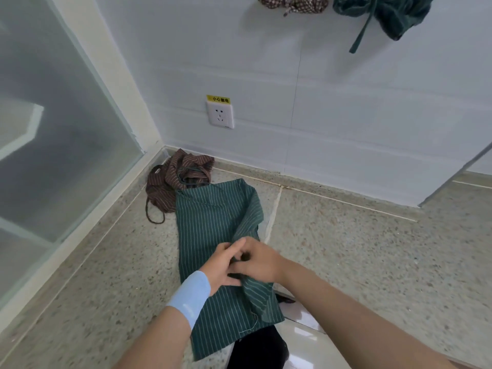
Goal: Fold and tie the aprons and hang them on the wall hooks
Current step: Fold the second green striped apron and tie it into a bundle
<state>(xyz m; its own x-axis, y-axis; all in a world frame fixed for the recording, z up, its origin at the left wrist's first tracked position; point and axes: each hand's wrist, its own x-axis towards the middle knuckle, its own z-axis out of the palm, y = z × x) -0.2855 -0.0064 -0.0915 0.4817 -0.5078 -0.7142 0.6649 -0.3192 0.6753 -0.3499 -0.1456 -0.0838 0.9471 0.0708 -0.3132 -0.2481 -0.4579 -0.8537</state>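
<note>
A green striped apron (210, 219) lies stretched out on the speckled floor, its right edge folded over. My left hand (219, 265), with a light blue wristband, and my right hand (257, 261) meet over its middle, and both pinch the folded cloth edge there. A brown striped apron (175, 177) lies crumpled in the corner behind it. High on the wall hang two tied bundles: a brown checked apron (292, 4) and a dark green apron (386, 14) with a strap dangling.
A white wall socket (220, 114) with a yellow label sits low on the tiled wall. A frosted glass partition (53, 123) runs along the left. A white panel edge (458, 177) stands at the right. A dark garment (258, 350) shows at the bottom.
</note>
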